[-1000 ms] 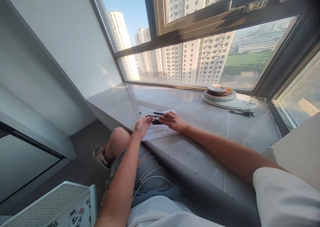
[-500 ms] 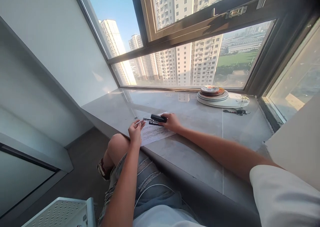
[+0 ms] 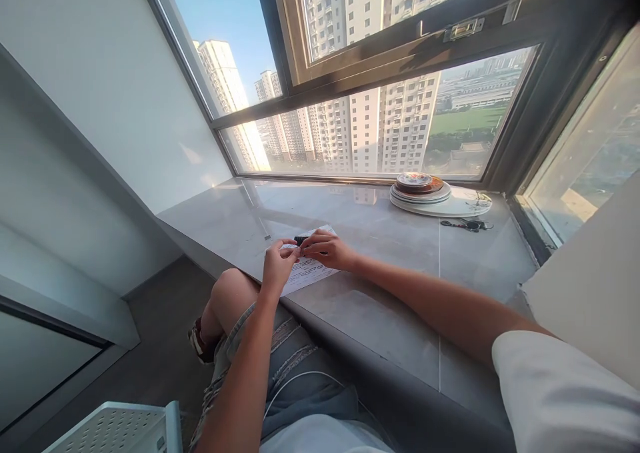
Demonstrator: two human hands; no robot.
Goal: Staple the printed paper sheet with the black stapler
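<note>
On the grey ledge lies a white printed sheet of paper [image 3: 306,274], partly covered by my hands. My left hand [image 3: 279,265] is closed in a pinch, its fingertips meeting those of my right hand. Whatever small thing sits between the fingers is too tiny to make out. My right hand [image 3: 329,250] is closed too, fingers bent down over the paper. Just behind the fingertips shows part of a black stapler [image 3: 300,240]; the rest of it is hidden by my right hand.
Stacked plates [image 3: 425,200] stand by the window at the back right, with dark scissors [image 3: 467,225] in front of them. A window frame [image 3: 345,80] borders the ledge [image 3: 380,320]. A pale perforated chair [image 3: 120,430] stands at the lower left.
My right hand has shifted its hold from the stapler's rear end to near my left fingertips. The stapler, plainly visible before, is now mostly covered. My left hand has moved slightly right.
</note>
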